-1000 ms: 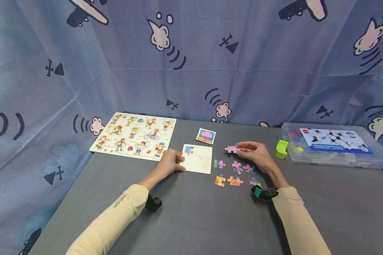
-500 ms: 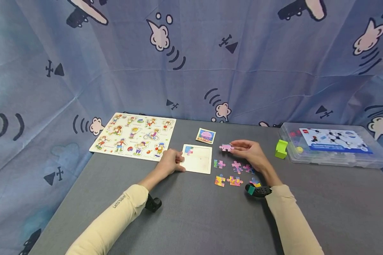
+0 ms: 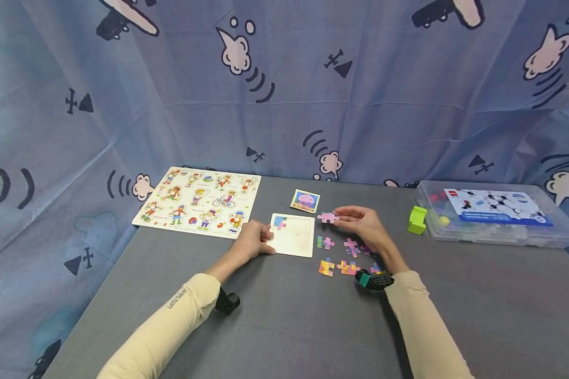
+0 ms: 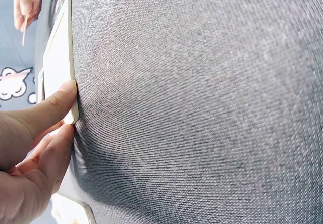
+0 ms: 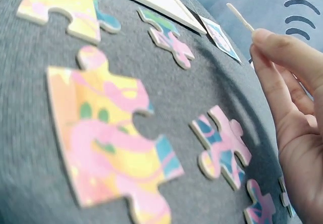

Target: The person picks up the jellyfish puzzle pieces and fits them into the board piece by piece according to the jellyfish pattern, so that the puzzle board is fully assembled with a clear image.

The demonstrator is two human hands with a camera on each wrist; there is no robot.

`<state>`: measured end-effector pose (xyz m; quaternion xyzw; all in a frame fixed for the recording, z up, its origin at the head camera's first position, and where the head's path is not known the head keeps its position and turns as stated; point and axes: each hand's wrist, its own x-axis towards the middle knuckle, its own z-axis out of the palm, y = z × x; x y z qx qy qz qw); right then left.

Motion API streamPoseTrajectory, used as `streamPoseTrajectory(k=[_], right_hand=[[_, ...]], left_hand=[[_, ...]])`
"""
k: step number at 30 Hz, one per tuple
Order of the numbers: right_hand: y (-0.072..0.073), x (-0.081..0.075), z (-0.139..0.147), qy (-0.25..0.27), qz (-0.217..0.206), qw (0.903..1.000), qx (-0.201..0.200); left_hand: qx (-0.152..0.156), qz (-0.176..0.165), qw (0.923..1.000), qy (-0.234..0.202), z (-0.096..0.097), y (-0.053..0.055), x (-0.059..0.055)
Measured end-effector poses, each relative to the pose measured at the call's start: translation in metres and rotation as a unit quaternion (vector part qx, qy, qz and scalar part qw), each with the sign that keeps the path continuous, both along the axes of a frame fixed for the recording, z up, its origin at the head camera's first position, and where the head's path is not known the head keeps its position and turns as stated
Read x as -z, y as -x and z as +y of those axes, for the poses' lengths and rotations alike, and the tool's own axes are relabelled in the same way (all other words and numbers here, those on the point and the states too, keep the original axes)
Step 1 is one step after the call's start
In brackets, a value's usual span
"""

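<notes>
Your left hand (image 3: 252,243) grasps the shallow tray (image 3: 294,239) at its near left corner, thumb and finger pinching the edge; that hold probably steadies it on the cloth while leaving most of its inside uncovered. Just beyond those fingertips, a blue-and-pink piece (image 3: 281,223) lies in the tray's far left corner, where two walls can square it up.

Your right hand (image 3: 362,223) pinches a pink puzzle piece (image 3: 328,217) by its right side, thumb against fingers, so its face and far knob project past your fingertips, probably so they don't block the view of its shape. It is off the cloth, just right of the tray's far right corner; both wrist views show it nearly edge-on.

Nearer you than those right fingers, loose pieces lie face up, among them a green-and-pink piece (image 3: 325,242) and a yellow piece (image 3: 326,267), spaced apart, seemingly so each outline reads easily. Beyond the tray, left of your right fingertips, the picture card (image 3: 305,201) faces up, presumably for looking at. The large picture board (image 3: 196,202), left of your left fingers, and the plastic box (image 3: 500,216), well right of your right ones, seem placed aside to free the middle.
</notes>
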<state>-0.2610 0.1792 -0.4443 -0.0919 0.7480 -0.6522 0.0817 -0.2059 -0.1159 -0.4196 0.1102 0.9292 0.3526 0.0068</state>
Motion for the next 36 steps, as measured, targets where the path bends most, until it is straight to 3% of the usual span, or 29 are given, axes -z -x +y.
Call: streamPoseTrajectory(k=[9,17,26,36], right_hand=[[0.0,0.001,-0.008,0.016,0.001,0.9998,-0.011],[0.002,0.004,-0.016,-0.004,-0.002,0.9999,-0.009],[0.004,0.007,-0.026,0.047,-0.003,0.9987,-0.019],[0.004,0.004,-0.038,0.055,-0.008,0.998,-0.03]], left_hand=[[0.004,0.004,1.0,-0.004,-0.001,-0.001,0.0],[0.002,0.0,1.0,-0.004,-0.001,-0.001,0.0],[0.013,0.014,0.9998,0.002,0.0,-0.001,-0.003],[0.002,0.01,0.9999,0.002,0.0,0.0,-0.001]])
